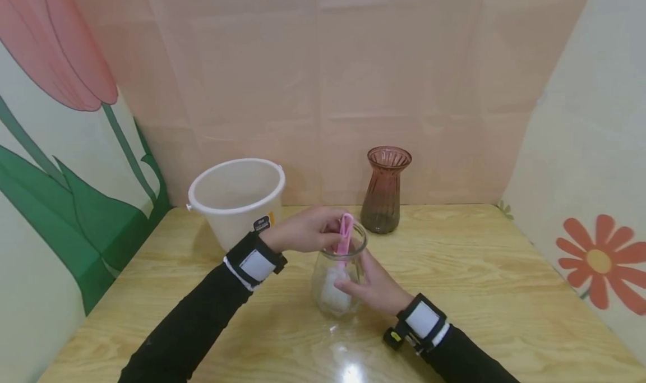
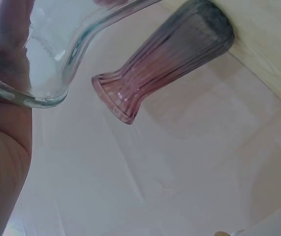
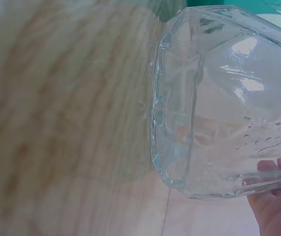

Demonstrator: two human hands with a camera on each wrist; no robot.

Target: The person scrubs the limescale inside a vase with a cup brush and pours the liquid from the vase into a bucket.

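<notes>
A clear glass jar [image 1: 337, 279] stands on the wooden table [image 1: 479, 293] in the head view. A pink-handled brush [image 1: 345, 234] sticks out of its mouth, its white head down inside the jar. My left hand [image 1: 308, 230] grips the pink handle at the jar's rim. My right hand [image 1: 374, 285] holds the jar's right side, fingers wrapped against the glass. The left wrist view shows the jar's rim [image 2: 42, 93] close up. In the right wrist view the jar [image 3: 224, 103] fills the right side, with fingertips [image 3: 273, 167] behind the glass.
A white plastic bucket [image 1: 237, 201] stands at the back left. A reddish ribbed glass vase [image 1: 384, 191] [image 2: 155, 64] stands behind the jar, near the back wall. Flower-patterned panels close in the table on both sides.
</notes>
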